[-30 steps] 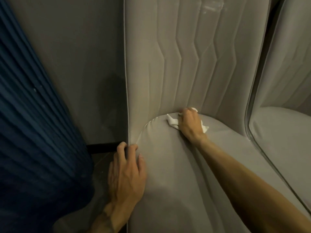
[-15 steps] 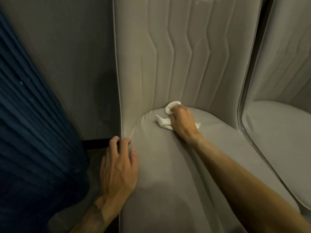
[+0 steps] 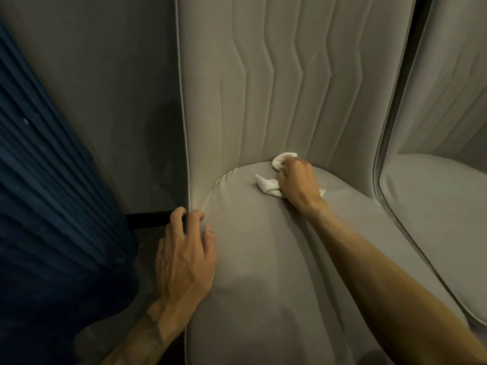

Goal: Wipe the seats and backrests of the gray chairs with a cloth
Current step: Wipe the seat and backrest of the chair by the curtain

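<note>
A gray chair fills the middle of the view, with a smooth seat (image 3: 263,259) and a tall quilted backrest (image 3: 290,88). My right hand (image 3: 296,181) grips a crumpled white cloth (image 3: 267,187) and presses it on the back of the seat, right where it meets the backrest. Parts of the cloth stick out above and to the left of the fingers. My left hand (image 3: 185,254) holds the seat's left edge, fingers curled over the piping near the backrest's corner.
A second gray chair (image 3: 434,206) stands close on the right, a narrow dark gap between the two. Dark blue pleated fabric (image 3: 47,206) hangs at the left. A gray wall (image 3: 105,88) with a black skirting lies behind.
My right hand has slid the cloth a little along the crease at the back of the seat. The left hand keeps its hold on the seat's edge. The view has shifted slightly.
</note>
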`<state>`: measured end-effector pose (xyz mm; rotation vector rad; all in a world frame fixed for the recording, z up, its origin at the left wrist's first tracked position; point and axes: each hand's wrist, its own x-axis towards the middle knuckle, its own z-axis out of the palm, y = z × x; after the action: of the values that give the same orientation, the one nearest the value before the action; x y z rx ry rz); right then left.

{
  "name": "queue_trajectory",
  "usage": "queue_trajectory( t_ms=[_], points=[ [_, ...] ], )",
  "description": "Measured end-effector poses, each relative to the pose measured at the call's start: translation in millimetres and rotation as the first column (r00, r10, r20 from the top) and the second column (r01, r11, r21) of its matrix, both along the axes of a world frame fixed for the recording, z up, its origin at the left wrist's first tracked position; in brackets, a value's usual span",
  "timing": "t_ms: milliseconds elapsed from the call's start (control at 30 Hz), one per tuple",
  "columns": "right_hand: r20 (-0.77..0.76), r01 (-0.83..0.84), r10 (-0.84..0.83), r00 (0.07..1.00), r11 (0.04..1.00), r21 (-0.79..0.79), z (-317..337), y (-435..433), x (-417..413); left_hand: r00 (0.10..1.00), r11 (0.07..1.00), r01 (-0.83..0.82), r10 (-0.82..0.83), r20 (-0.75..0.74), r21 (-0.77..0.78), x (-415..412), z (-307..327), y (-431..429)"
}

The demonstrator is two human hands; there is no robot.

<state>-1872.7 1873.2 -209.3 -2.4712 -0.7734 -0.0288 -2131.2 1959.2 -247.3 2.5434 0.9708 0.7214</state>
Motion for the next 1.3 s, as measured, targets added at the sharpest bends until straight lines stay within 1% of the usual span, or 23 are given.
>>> queue_trajectory(
  t_ms=[67, 133, 200, 267, 367, 400, 467, 533, 567, 600, 667, 733, 767, 800, 900, 933, 967, 1067, 1133, 1167, 1233, 1267, 1300],
  points=[
    [0.039, 0.101, -0.103, 0.994, 0.994, 0.034, -2.2, -11.2, 12.5, 1.000, 1.000, -0.009, 0.009, -0.014, 0.008, 1.1, 1.0, -0.8],
    [0.014, 0.176, -0.177, 0.984, 0.984, 0.033, -3.4, -5.6, 18.3, 0.999, 1.000, -0.020, 0.020, -0.029, 0.013, 3.1, 3.1, -1.6],
    [0.003, 0.189, -0.189, 0.982, 0.982, 0.001, -1.0, 12.8, 12.9, 0.999, 1.000, -0.023, 0.023, -0.033, 0.009, 3.6, 2.3, -2.2],
    [0.032, 0.109, -0.108, 0.994, 0.993, -0.043, -0.5, 24.9, 4.0, 1.000, 1.000, -0.022, 0.023, -0.020, 0.006, 2.5, 1.4, -1.1],
    [0.020, -0.086, 0.087, 0.996, 0.995, -0.046, 1.9, 13.7, -1.0, 1.000, 1.000, -0.018, 0.018, -0.026, -0.006, 1.6, 0.9, -1.9],
    [0.002, -0.091, 0.091, 0.996, 0.995, -0.027, 3.1, 8.1, 0.8, 0.999, 1.000, -0.018, 0.018, -0.031, -0.008, 1.7, 1.7, -2.5],
    [-0.015, 0.001, -0.001, 1.000, 1.000, 0.006, 4.7, 6.0, 2.8, 0.999, 1.000, -0.025, 0.025, -0.040, -0.002, 1.7, 2.4, -4.4],
    [0.018, 0.101, -0.100, 0.995, 0.994, -0.043, 3.0, 21.5, -6.3, 0.999, 1.000, -0.030, 0.030, -0.034, -0.006, 2.3, 2.3, -4.8],
    [0.028, 0.099, -0.097, 0.995, 0.992, -0.077, 0.9, 33.6, -13.7, 0.999, 0.999, -0.035, 0.035, -0.033, -0.009, 2.6, 1.8, -4.5],
    [0.024, 0.052, -0.050, 0.998, 0.995, -0.088, -2.8, 44.7, -22.8, 0.999, 0.999, -0.038, 0.037, -0.034, -0.013, 2.6, 0.9, -4.5],
    [0.015, -0.119, 0.121, 0.993, 0.990, -0.074, -5.9, 56.6, -37.4, 0.999, 0.999, -0.031, 0.030, -0.038, -0.023, 2.7, -0.1, -3.8],
    [0.017, -0.290, 0.291, 0.957, 0.955, -0.060, -3.8, 51.4, -39.6, 0.999, 0.999, -0.027, 0.027, -0.039, -0.025, 1.7, -1.2, -2.9],
    [0.020, -0.320, 0.321, 0.947, 0.946, -0.051, -2.0, 46.5, -36.1, 0.999, 0.999, -0.028, 0.027, -0.033, -0.020, 1.8, -1.6, -2.6],
    [0.024, -0.306, 0.307, 0.951, 0.951, -0.042, -1.3, 42.5, -32.1, 0.999, 1.000, -0.029, 0.028, -0.029, -0.013, 1.8, -2.0, -2.6],
    [0.047, -0.161, 0.162, 0.986, 0.987, -0.017, -4.9, 49.3, -30.9, 0.999, 0.999, -0.035, 0.035, -0.025, -0.003, 2.7, -2.6, -2.2],
    [0.047, -0.150, 0.150, 0.988, 0.989, -0.018, -6.4, 57.2, -36.4, 0.999, 0.999, -0.039, 0.039, -0.028, -0.009, 3.7, -2.8, -2.2],
    [0.040, -0.177, 0.179, 0.983, 0.984, -0.034, -7.9, 64.7, -43.9, 0.999, 0.999, -0.042, 0.041, -0.032, -0.014, 4.3, -2.9, -2.5],
    [0.049, -0.386, 0.390, 0.920, 0.920, -0.069, -9.1, 64.3, -58.6, 0.998, 0.999, -0.040, 0.039, -0.053, -0.024, 3.3, -2.0, -2.8],
    [0.063, -0.445, 0.448, 0.892, 0.894, -0.051, -7.0, 51.4, -48.6, 0.998, 0.999, -0.036, 0.034, -0.047, -0.031, 2.7, -2.0, -2.9],
    [0.067, -0.413, 0.416, 0.907, 0.909, -0.057, -4.8, 48.6, -42.1, 0.999, 0.999, -0.032, 0.031, -0.040, -0.031, 2.6, -2.0, -2.6],
    [0.056, -0.289, 0.294, 0.954, 0.953, -0.090, -3.4, 54.0, -34.4, 0.999, 0.999, -0.028, 0.027, -0.037, -0.031, 3.3, -2.2, -1.8],
    [0.055, -0.255, 0.261, 0.964, 0.962, -0.097, -3.0, 60.7, -36.9, 0.999, 0.999, -0.029, 0.027, -0.041, -0.033, 4.0, -2.1, -1.2],
    [0.057, -0.264, 0.270, 0.961, 0.960, -0.099, -3.6, 66.3, -43.3, 0.999, 0.999, -0.031, 0.029, -0.045, -0.038, 4.4, -2.2, -1.7]
  ],
)
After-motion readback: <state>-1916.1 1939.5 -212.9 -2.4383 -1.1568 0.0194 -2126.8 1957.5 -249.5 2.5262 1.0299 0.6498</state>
